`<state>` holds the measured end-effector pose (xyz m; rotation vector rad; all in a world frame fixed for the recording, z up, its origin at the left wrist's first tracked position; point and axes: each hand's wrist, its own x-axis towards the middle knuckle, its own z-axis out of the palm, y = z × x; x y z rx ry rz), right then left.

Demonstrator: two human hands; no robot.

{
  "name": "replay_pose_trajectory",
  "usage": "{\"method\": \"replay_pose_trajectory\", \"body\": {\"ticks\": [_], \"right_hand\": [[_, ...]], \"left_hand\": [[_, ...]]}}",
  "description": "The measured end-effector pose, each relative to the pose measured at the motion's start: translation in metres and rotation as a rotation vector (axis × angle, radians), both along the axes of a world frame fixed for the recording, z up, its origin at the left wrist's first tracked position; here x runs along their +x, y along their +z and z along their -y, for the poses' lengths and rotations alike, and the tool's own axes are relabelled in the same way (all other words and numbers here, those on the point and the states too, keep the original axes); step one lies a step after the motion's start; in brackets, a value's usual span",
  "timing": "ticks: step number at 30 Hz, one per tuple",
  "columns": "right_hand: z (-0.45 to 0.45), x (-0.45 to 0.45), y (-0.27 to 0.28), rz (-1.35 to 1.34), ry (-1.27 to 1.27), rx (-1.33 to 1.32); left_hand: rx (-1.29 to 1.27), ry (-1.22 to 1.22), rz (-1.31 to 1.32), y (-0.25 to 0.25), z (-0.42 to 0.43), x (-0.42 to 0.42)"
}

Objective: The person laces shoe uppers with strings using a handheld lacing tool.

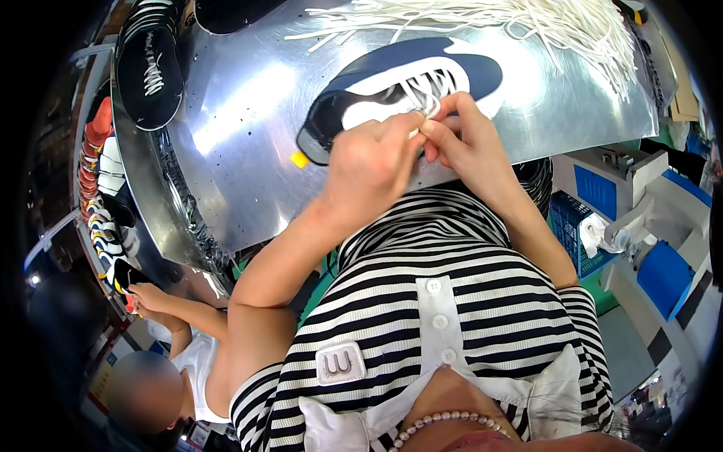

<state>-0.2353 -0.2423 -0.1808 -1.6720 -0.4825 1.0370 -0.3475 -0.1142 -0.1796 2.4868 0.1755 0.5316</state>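
Observation:
A navy and white shoe (pixel 361 75) lies on the metal table (pixel 226 166), its toe toward the right and its dark opening toward the left. White laces (pixel 433 81) cross its upper. My left hand (pixel 370 157) is closed in a pinch on a white lace at the near side of the shoe. Close against it, my right hand (pixel 468 135) pinches the lace too, thumb and index finger together. The fingertips of both hands meet over the lacing and hide part of the lace.
Loose white laces (pixel 527 22) are heaped at the table's far right. A black shoe (pixel 151 79) stands at the left edge. Shoes line a rack (pixel 102 218) farther left, where another person (pixel 199 369) works. Blue and white bins (pixel 666 279) are at the right.

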Motion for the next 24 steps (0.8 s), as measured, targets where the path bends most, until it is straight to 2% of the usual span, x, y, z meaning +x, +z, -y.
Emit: {"method": "replay_pose_trajectory", "body": {"ticks": [8, 9, 10, 11, 15, 20, 23, 24], "right_hand": [[0.025, 0.019, 0.025, 0.278, 0.181, -0.104], [0.033, 0.027, 0.031, 0.306, 0.21, -0.135], [0.035, 0.033, 0.036, 0.364, 0.109, -0.172], [0.031, 0.035, 0.032, 0.404, 0.025, -0.063], [-0.014, 0.055, -0.026, 0.469, -0.266, 0.334], [-0.011, 0.064, -0.031, 0.525, -0.188, 0.211], [-0.007, 0.074, -0.023, 0.454, -0.091, 0.136], [-0.006, 0.076, -0.023, 0.378, -0.09, 0.139]], "left_hand": [[-0.15, 0.061, -0.044, 0.006, -0.001, -0.002], [-0.227, 0.076, -0.138, 0.011, -0.002, -0.002], [-0.306, 0.087, -0.231, 0.018, -0.003, -0.002], [-0.386, 0.089, -0.325, 0.022, -0.004, -0.001], [-0.391, -0.098, -0.37, 0.026, -0.01, 0.005], [-0.714, -0.167, -0.686, 0.038, -0.026, 0.017], [-0.243, -0.249, -0.844, 0.056, -0.028, 0.019], [-0.11, -0.263, -1.038, 0.071, -0.028, 0.024]]}}
